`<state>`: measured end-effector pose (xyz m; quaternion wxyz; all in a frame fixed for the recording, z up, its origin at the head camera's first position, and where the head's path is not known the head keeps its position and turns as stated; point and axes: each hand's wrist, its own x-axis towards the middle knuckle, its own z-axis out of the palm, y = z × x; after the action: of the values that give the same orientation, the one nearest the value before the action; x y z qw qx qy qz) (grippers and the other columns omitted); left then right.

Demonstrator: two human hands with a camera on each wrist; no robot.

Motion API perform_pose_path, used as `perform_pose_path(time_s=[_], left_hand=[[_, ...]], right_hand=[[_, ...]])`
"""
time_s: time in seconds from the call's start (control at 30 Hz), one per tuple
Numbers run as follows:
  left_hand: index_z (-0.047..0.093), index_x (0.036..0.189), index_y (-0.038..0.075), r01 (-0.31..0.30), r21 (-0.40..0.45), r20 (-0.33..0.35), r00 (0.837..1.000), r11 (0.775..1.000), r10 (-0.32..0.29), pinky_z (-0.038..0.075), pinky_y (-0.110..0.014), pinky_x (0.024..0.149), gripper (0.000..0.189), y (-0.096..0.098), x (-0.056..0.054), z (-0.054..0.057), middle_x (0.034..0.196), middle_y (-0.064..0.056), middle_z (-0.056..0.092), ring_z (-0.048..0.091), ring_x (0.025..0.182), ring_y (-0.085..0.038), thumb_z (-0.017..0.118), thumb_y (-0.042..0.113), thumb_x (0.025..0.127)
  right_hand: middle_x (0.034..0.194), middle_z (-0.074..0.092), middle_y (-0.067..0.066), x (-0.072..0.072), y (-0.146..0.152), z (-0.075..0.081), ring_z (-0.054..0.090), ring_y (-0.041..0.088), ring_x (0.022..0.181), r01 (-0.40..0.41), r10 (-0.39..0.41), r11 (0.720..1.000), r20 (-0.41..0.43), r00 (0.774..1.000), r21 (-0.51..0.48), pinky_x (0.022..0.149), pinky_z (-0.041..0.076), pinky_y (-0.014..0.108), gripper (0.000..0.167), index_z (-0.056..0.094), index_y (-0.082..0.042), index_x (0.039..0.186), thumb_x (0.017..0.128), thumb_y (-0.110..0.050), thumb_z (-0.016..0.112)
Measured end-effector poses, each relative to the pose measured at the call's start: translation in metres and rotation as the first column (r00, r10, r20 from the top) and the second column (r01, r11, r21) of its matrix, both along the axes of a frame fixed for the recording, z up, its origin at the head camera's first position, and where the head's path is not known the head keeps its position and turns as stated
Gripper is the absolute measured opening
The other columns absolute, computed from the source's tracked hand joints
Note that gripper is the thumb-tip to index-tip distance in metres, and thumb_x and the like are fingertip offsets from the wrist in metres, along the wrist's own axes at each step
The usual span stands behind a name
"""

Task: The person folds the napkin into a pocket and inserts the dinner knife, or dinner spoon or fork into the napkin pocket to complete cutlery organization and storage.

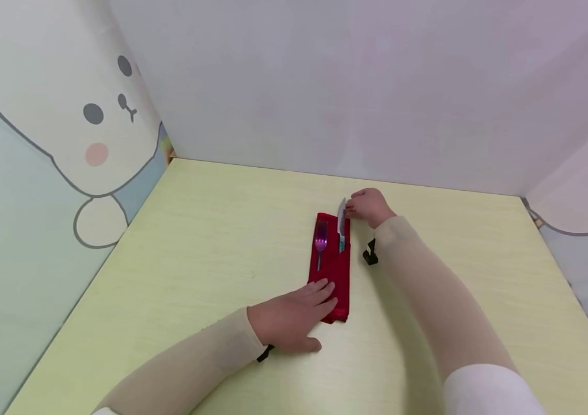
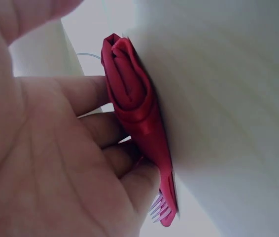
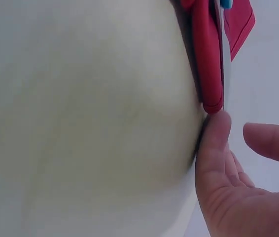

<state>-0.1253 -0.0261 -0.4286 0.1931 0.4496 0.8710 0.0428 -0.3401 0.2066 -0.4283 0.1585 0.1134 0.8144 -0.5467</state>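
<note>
A folded red cloth napkin (image 1: 342, 276) lies lengthwise on the pale table, forming a pocket with a slanted edge. A shiny purple-tinted fork (image 1: 321, 236) stands out of the pocket on the left, tines away from me. Beside it on the right is a table knife (image 1: 342, 218), blade up and bluish handle tucked into the fold. My left hand (image 1: 294, 317) rests flat over the napkin's near part, fingers spread. By the blade's far end is my right hand (image 1: 368, 206); in the right wrist view its fingertip (image 3: 217, 123) touches the napkin's far edge, thumb apart.
The light yellow table (image 1: 211, 230) runs back to a plain pale wall (image 1: 273, 86). On the left, a wall panel (image 1: 29, 219) bears a cartoon animal. Small black mounts (image 1: 370, 253) sit at both wrists.
</note>
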Motion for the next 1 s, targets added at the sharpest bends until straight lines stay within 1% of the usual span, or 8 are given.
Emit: perform_pose_path(time_s=[0.2, 0.43, 0.47, 0.57, 0.63, 0.73, 0.83, 1.0], left_hand=[[0.050, 0.154, 0.011, 0.037, -0.005, -0.135, 0.990, 0.999, -0.037, 0.027, -0.029, 0.120, 0.063, -0.006, -0.005, 0.007, 0.163, -0.007, 0.037, 0.027, 0.154, -0.025, 0.066, 0.040, 0.100], [0.061, 0.146, 0.017, 0.138, -0.006, -0.303, 0.944, 0.990, -0.134, 0.031, -0.029, 0.119, 0.048, -0.009, -0.010, 0.013, 0.150, 0.001, 0.055, 0.044, 0.144, -0.019, 0.067, 0.033, 0.101], [0.063, 0.144, 0.018, 0.148, -0.001, -0.310, 0.940, 0.989, -0.141, 0.033, -0.029, 0.118, 0.046, -0.009, -0.011, 0.013, 0.149, 0.002, 0.056, 0.045, 0.143, -0.019, 0.068, 0.032, 0.101], [0.066, 0.141, 0.022, 0.155, 0.020, -0.274, 0.951, 0.988, -0.144, 0.038, -0.029, 0.115, 0.041, -0.008, -0.011, 0.012, 0.148, 0.003, 0.057, 0.047, 0.142, -0.018, 0.069, 0.026, 0.101], [0.067, 0.140, 0.024, 0.150, 0.034, -0.244, 0.960, 0.988, -0.138, 0.042, -0.029, 0.112, 0.040, -0.007, -0.011, 0.010, 0.148, 0.003, 0.057, 0.047, 0.142, -0.017, 0.070, 0.023, 0.100], [0.068, 0.138, 0.027, 0.148, 0.043, -0.233, 0.963, 0.988, -0.134, 0.047, -0.028, 0.106, 0.038, -0.008, -0.011, 0.006, 0.147, 0.004, 0.058, 0.048, 0.141, -0.016, 0.069, 0.022, 0.100], [0.068, 0.137, 0.028, 0.150, 0.054, -0.239, 0.962, 0.987, -0.133, 0.051, -0.027, 0.101, 0.038, -0.009, -0.010, 0.004, 0.146, 0.004, 0.059, 0.049, 0.140, -0.015, 0.070, 0.022, 0.100], [0.067, 0.139, 0.028, 0.138, 0.046, -0.234, 0.964, 0.989, -0.123, 0.049, -0.026, 0.104, 0.039, -0.009, -0.008, 0.005, 0.146, 0.004, 0.059, 0.048, 0.141, -0.016, 0.069, 0.021, 0.101]], right_hand=[[0.122, 0.066, 0.023, -0.005, -0.004, 0.003, 0.072, 0.017, 0.084, 0.033, -0.034, 0.999, 0.076, 0.997, 0.012, 0.085, 0.059, 0.029, 0.039, 0.058, 0.010, 0.135, 0.100, -0.007, 0.064], [0.094, 0.072, 0.016, -0.009, -0.014, 0.000, 0.070, 0.016, 0.068, 0.070, -0.075, 0.992, 0.048, 0.996, 0.103, 0.072, 0.060, 0.028, 0.023, 0.070, 0.010, 0.113, 0.095, -0.006, 0.071], [0.091, 0.071, 0.015, -0.010, -0.014, 0.000, 0.069, 0.016, 0.067, 0.075, -0.081, 0.991, 0.048, 0.996, 0.110, 0.071, 0.060, 0.028, 0.023, 0.070, 0.010, 0.112, 0.095, -0.005, 0.071], [0.091, 0.070, 0.013, -0.012, -0.013, -0.001, 0.068, 0.016, 0.067, 0.084, -0.092, 0.990, 0.071, 0.993, 0.111, 0.070, 0.060, 0.027, 0.023, 0.071, 0.009, 0.113, 0.095, -0.006, 0.072], [0.098, 0.070, 0.014, -0.013, -0.011, -0.002, 0.067, 0.015, 0.071, 0.080, -0.088, 0.993, 0.088, 0.992, 0.083, 0.072, 0.060, 0.027, 0.026, 0.069, 0.009, 0.117, 0.097, -0.006, 0.070], [0.111, 0.067, 0.015, -0.013, -0.006, -0.005, 0.067, 0.015, 0.077, 0.060, -0.061, 0.998, 0.097, 0.993, 0.017, 0.077, 0.059, 0.027, 0.031, 0.065, 0.007, 0.128, 0.099, -0.005, 0.067], [0.119, 0.063, 0.016, -0.011, -0.003, -0.006, 0.066, 0.015, 0.081, 0.046, -0.043, 0.998, 0.070, 0.997, -0.043, 0.080, 0.060, 0.027, 0.035, 0.060, 0.006, 0.135, 0.102, -0.006, 0.064], [0.120, 0.062, 0.018, -0.003, 0.002, -0.005, 0.066, 0.016, 0.083, 0.054, -0.054, 0.994, 0.007, 0.999, -0.092, 0.081, 0.060, 0.029, 0.034, 0.059, 0.005, 0.134, 0.103, -0.007, 0.063]])
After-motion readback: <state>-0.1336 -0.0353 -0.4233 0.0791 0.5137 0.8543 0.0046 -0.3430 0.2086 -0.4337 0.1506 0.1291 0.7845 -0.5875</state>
